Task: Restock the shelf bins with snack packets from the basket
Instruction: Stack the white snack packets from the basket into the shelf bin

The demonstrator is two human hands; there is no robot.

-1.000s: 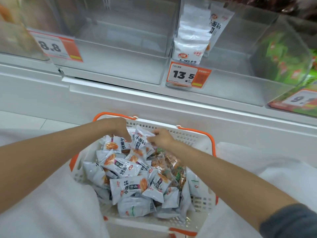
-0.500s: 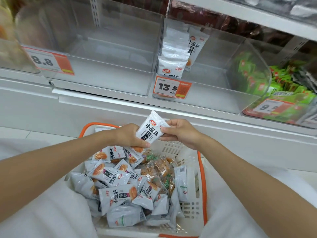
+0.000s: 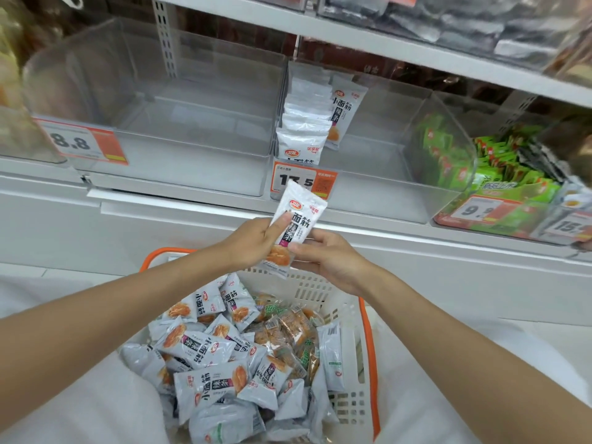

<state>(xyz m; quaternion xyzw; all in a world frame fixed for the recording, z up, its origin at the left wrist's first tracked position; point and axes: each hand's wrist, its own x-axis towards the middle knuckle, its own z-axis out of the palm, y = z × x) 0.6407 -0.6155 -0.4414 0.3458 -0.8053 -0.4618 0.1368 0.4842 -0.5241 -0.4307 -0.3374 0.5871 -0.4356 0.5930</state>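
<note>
We hold one white snack packet (image 3: pixel 296 224) upright in the air, above the far rim of the basket (image 3: pixel 320 286) and just in front of the shelf edge. Our left grip (image 3: pixel 253 245) grasps its left side, thumb laid across the print. Our right grip (image 3: pixel 333 261) pinches its lower right edge. The packet's top hides the middle of the orange price tag (image 3: pixel 320 184) on the middle bin (image 3: pixel 384 200). In that bin a row of like packets (image 3: pixel 304 129) stands along the left wall, overlapped too tightly for us to count. The basket, white with an orange rim, holds a heap of packets (image 3: pixel 205 357), well over a dozen and many half buried. Its near end is cut off. We count four price tags. The two on the right are blurred or cut off.
</note>
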